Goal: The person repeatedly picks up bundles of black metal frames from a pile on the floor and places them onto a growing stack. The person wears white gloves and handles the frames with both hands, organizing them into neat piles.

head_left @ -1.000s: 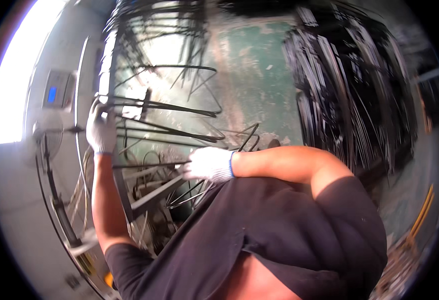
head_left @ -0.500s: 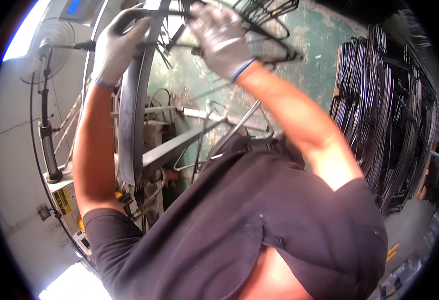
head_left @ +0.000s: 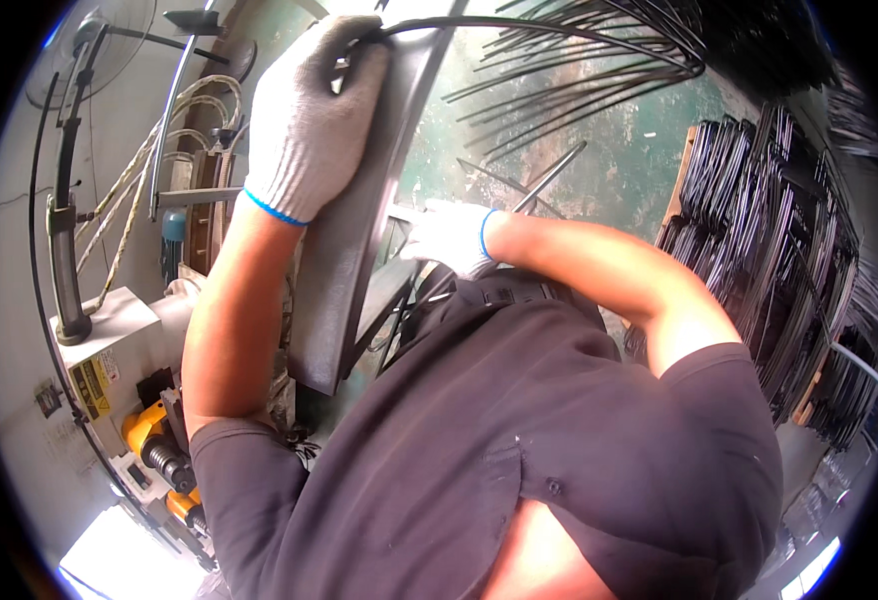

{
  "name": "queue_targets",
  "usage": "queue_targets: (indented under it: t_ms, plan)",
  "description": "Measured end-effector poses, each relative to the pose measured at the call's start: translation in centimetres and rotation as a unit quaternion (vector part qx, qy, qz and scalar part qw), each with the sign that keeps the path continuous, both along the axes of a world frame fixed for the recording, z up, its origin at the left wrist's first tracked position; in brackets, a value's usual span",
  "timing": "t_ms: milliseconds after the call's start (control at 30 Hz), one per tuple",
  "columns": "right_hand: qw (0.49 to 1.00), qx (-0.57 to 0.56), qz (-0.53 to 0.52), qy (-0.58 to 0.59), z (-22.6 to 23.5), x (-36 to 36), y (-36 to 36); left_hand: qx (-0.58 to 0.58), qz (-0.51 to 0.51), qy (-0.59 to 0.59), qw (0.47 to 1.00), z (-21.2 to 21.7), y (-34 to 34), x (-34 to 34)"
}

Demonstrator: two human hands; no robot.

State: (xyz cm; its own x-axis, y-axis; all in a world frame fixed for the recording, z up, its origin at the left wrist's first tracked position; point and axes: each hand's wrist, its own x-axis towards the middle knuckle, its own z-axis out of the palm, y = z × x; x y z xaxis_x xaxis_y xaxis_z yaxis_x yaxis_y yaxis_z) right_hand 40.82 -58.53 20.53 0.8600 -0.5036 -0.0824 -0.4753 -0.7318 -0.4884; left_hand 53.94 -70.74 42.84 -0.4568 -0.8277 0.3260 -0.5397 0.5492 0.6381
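Steel, dark and flat: a long metal plate stands nearly upright in the middle of the head view, its long axis running from the lower end near the person's chest up toward the top edge, leaning slightly to the right as it rises. At the top of the plate a thin black wire rod bends over and sweeps away to the right, its free end pointing toward the fan of similar bent rods above and right of the plate.

The left hand, in a white knit glove with a blue cuff, is the nearer one: its fingers are curled shut around the rod right where it meets the plate's upper edge, palm lying against the plate's left face. The right hand, gloved the same, sits lower, just right of the plate's middle; its fingers are hidden by the plate edge, so I cannot tell whether they grip anything.

Left of the plate stand a grey machine with yellow parts and a pedestal fan; racks of black wire frames hang well to the right.
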Motion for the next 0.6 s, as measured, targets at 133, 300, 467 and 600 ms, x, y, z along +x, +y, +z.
queue_targets:
  t_ms: [133,300,467,600]
  plan:
    - [0.955,0.256,0.007,0.147,0.2,-0.9,0.4,0.022,0.009,0.004,1.0,0.0,0.1,0.3]
    - [0.914,0.36,0.076,0.169,-2.6,-1.9,1.4,0.022,0.07,-0.013,0.997,2.1,1.8,-0.9]
    - [0.969,0.22,0.03,0.108,-1.2,-1.7,2.4,-0.06,0.075,-0.096,0.991,2.3,1.8,-0.8]
    - [0.985,0.077,0.078,0.135,6.1,-0.5,2.9,-0.087,0.05,-0.127,0.987,1.7,2.1,2.3]
